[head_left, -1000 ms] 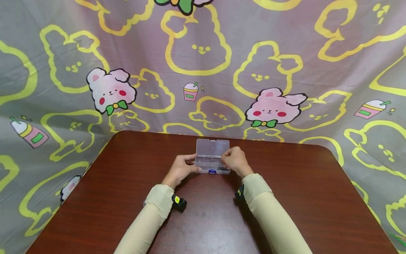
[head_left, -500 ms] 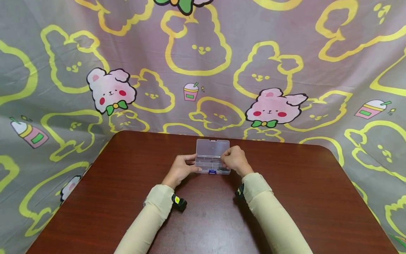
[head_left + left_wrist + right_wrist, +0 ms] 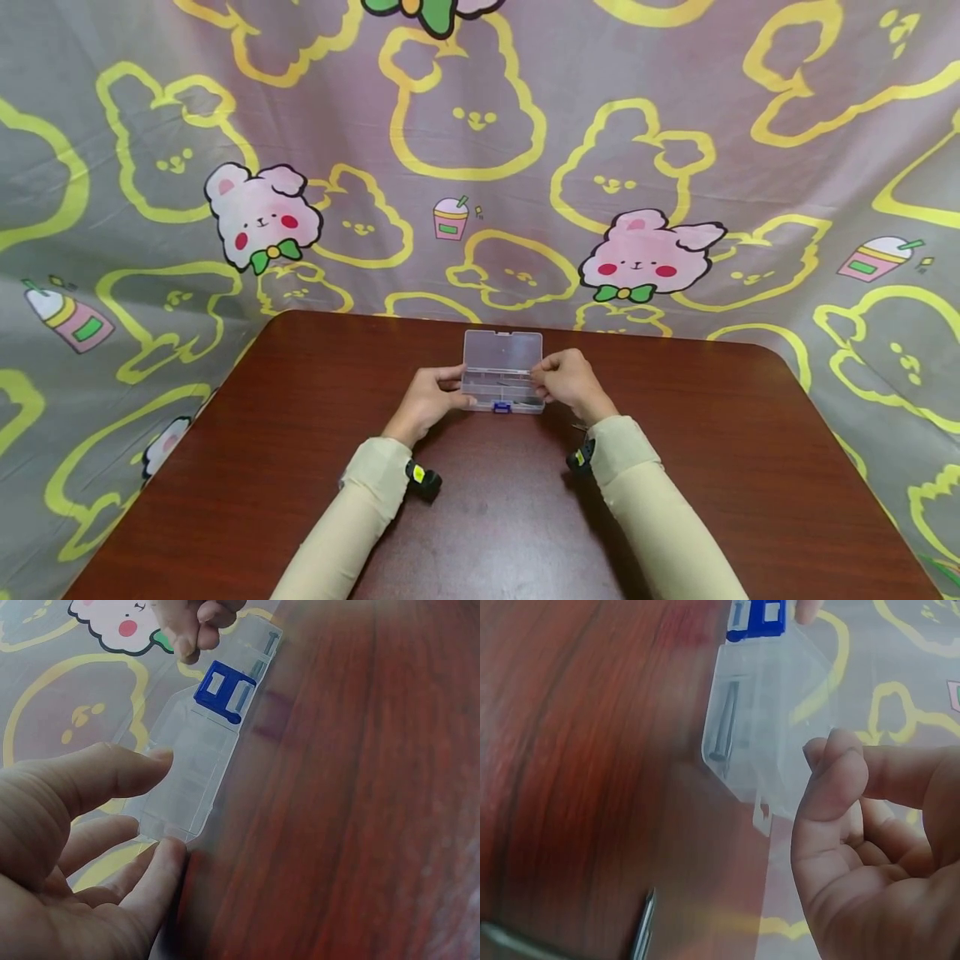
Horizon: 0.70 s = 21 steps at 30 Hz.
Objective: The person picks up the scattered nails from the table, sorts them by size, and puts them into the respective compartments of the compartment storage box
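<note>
My left hand (image 3: 97, 825) grips one end of a clear plastic compartment box (image 3: 480, 392), thumb on its front side and fingers behind. The box's lid (image 3: 502, 350) stands raised, and a blue latch (image 3: 223, 690) sits at the middle of its front. A dark, thin metal piece (image 3: 504, 384) lies in a rear compartment. In a front compartment lies a long grey nail (image 3: 725, 724) with a round head. At the box's right end is my right hand (image 3: 568, 383), its fingers curled and thumb and index tips together. Nothing shows between those tips.
Loose on the table near my right wrist lies a pointed metal nail (image 3: 643, 930); a blurred metal length (image 3: 521, 943) is beside it. The brown table (image 3: 300, 400) ends at a patterned curtain (image 3: 337, 108) behind the box.
My right hand has drawn back to the right from over the box, uncovering its right compartments. The thin metal piece stays inside. My left hand and the box keep their place.
</note>
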### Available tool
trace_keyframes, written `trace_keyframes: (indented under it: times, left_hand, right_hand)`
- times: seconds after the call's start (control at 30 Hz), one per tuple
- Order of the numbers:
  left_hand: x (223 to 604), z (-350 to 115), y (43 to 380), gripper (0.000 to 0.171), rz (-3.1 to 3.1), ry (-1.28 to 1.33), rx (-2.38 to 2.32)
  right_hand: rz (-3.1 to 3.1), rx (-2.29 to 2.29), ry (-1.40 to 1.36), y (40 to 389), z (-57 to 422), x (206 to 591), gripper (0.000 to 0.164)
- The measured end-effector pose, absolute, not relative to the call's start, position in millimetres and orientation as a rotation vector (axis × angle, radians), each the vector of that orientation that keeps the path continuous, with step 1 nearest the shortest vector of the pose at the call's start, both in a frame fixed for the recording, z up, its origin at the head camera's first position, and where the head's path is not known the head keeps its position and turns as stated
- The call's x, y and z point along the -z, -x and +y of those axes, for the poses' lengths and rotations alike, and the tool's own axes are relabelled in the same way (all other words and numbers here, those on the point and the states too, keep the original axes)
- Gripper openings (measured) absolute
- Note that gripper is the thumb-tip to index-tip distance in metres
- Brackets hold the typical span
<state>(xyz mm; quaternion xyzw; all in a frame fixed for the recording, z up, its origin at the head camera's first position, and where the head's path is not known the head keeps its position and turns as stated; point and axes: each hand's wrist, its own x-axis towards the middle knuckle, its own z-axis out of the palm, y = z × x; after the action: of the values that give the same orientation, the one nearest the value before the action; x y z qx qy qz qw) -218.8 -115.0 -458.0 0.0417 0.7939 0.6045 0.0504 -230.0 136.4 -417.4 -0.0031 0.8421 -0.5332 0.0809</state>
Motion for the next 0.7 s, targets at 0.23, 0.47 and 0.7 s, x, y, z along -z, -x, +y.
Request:
trace_keyframes:
  times: [0.23, 0.47, 0.7]
  left_hand:
    - [459, -116, 218, 0.065, 2.416, -0.113, -1.843]
    - [459, -116, 219, 0.065, 2.407, -0.119, -1.844]
    - [460, -116, 220, 0.065, 2.415, -0.128, -1.846]
  right_hand:
    - [2.473, 1.617, 0.043, 225, 147, 415, 0.016]
    - [2.478, 1.611, 0.042, 216, 155, 412, 0.018]
    - [2.489, 1.575, 0.054, 205, 168, 410, 0.017]
